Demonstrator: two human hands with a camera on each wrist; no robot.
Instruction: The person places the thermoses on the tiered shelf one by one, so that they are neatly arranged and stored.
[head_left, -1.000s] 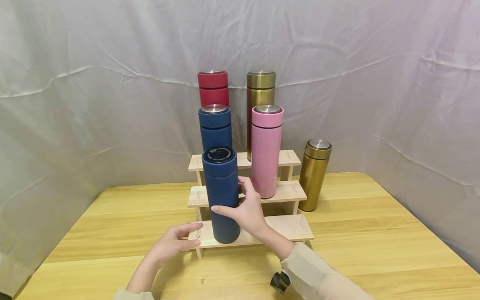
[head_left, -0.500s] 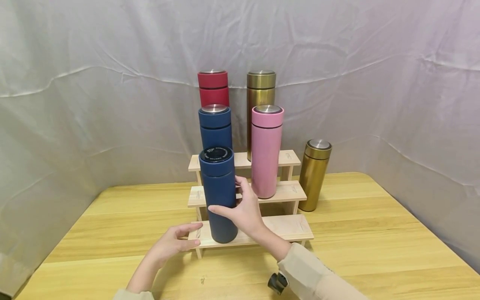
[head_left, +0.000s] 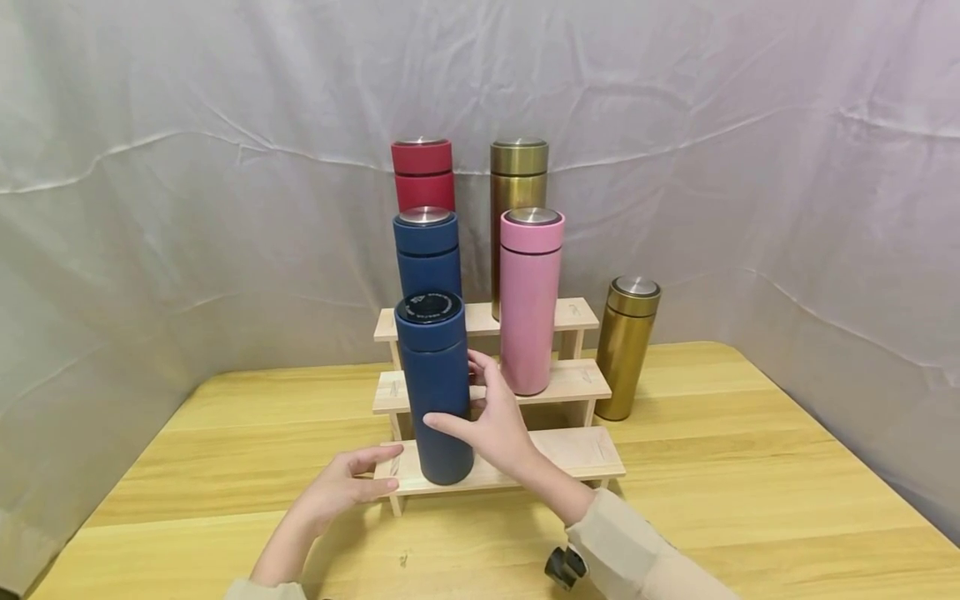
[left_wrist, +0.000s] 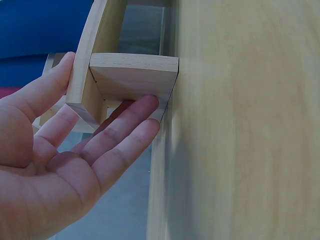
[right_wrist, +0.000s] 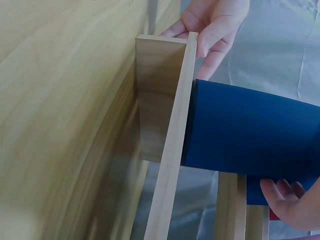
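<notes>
A blue thermos bottle with a black lid top stands upright near the left end of the bottom step of a wooden tiered stand. My right hand holds it from the right, thumb across its front and fingers reaching behind, partly hidden by the bottle. At the left end of the same step, my left hand grips the board. In the left wrist view its thumb and index finger lie along the board's upper side, other fingers below by the support leg.
On the middle step stand another blue bottle and a pink bottle. A red bottle and a gold one are on the top step. Another gold bottle stands on the wooden table right of the stand.
The front blue bottle has shifted slightly left along the bottom step with my right hand. Most recently the right thumb has drawn back a little across it. My left hand has stayed put.
</notes>
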